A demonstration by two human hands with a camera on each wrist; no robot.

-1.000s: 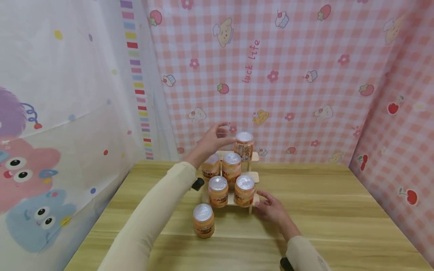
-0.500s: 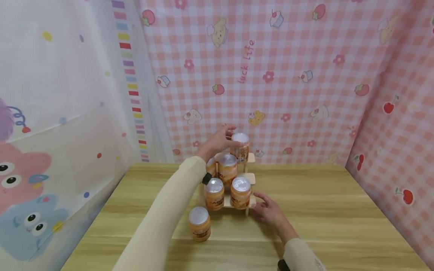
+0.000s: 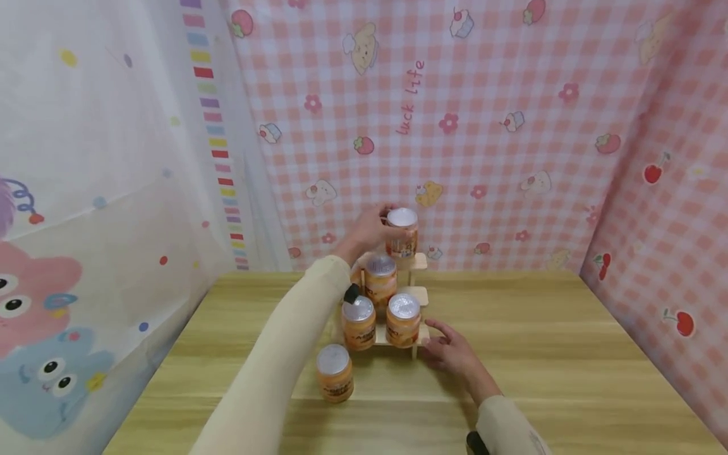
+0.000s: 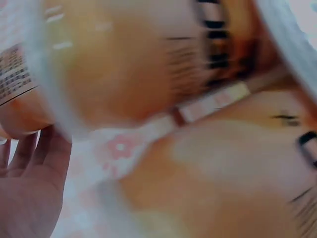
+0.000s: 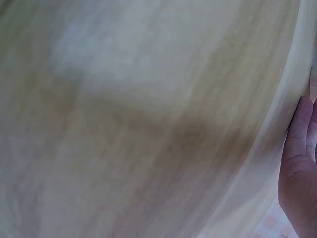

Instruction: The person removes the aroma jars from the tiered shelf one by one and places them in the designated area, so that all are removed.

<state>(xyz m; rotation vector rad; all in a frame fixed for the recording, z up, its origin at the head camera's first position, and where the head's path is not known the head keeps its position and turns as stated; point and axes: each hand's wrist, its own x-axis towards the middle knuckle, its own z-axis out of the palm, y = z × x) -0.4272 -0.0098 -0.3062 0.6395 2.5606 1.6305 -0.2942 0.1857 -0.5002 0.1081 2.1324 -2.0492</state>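
Note:
My left hand [image 3: 366, 229] grips an orange can [image 3: 402, 245] with a silver lid, upright at the top step of a small wooden stepped rack [image 3: 419, 296]. In the left wrist view the left hand's fingers [image 4: 42, 153] curl behind that can [image 4: 20, 94]. Below it, one can [image 3: 381, 281] on the middle step shows well; another is mostly hidden by my left arm. Two cans, a left one [image 3: 359, 323] and a right one [image 3: 403, 321], stand on the lowest step. My right hand [image 3: 452, 357] is at the rack's lower right end, fingers extended, holding nothing.
A single orange can [image 3: 335, 374] stands on the wooden table [image 3: 540, 354] in front of the rack's left side. Behind is a pink checked cloth [image 3: 483, 158]; a white patterned cloth [image 3: 131, 253] hangs along the left.
My left hand has moved right, from beside the top can to around it, and the can has risen slightly. The right hand stays at the rack's end. The view has shifted a little.

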